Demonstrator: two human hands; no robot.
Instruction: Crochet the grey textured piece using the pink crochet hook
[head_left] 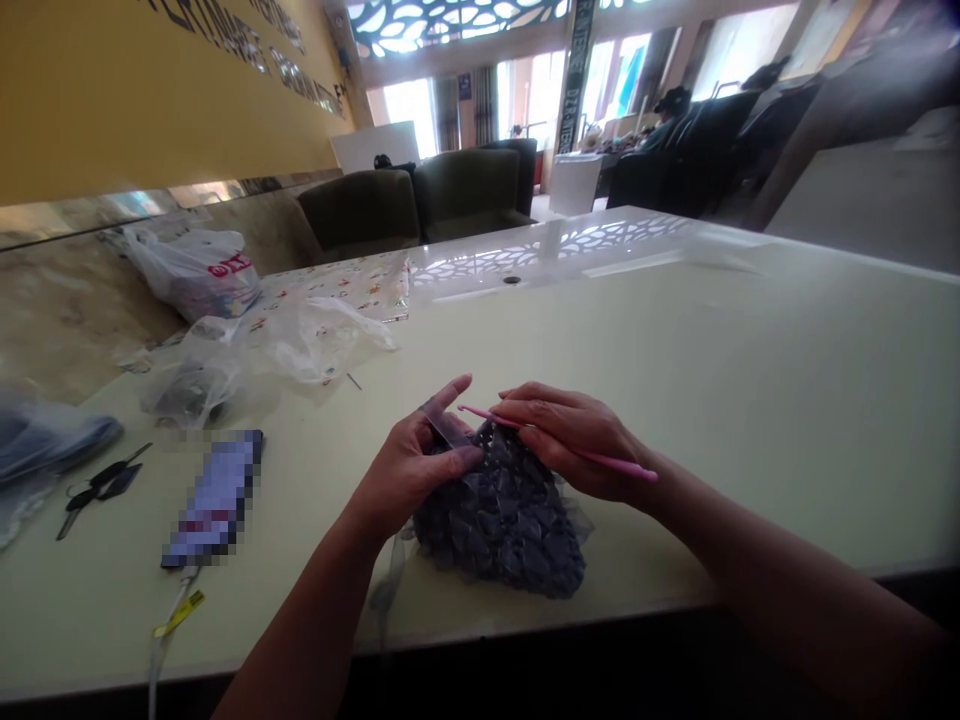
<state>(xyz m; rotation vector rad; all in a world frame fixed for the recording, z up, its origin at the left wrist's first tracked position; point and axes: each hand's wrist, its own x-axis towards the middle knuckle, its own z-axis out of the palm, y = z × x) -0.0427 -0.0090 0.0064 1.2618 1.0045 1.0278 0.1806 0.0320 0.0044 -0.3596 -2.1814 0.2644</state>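
A dark grey crocheted piece (506, 525) with a bumpy, ruffled surface rests near the table's front edge. My left hand (420, 455) pinches its upper left edge between thumb and fingers, index finger raised. A sheer grey ribbon (448, 428) passes over the fingers of that hand. In my right hand (574, 430) lies a pink crochet hook (615, 464), its tip pointing left above the top of the piece. The right fingertips are close to the piece's upper edge. More of the ribbon trails down on the left side of the work.
On the left are a phone (214, 500) with a white cable (176, 600), keys (101, 485) and clear plastic bags (315, 335). A white carrier bag (199, 270) stands against the wall. Dark chairs (472, 190) line the table's far side. A person (667, 110) sits in the background.
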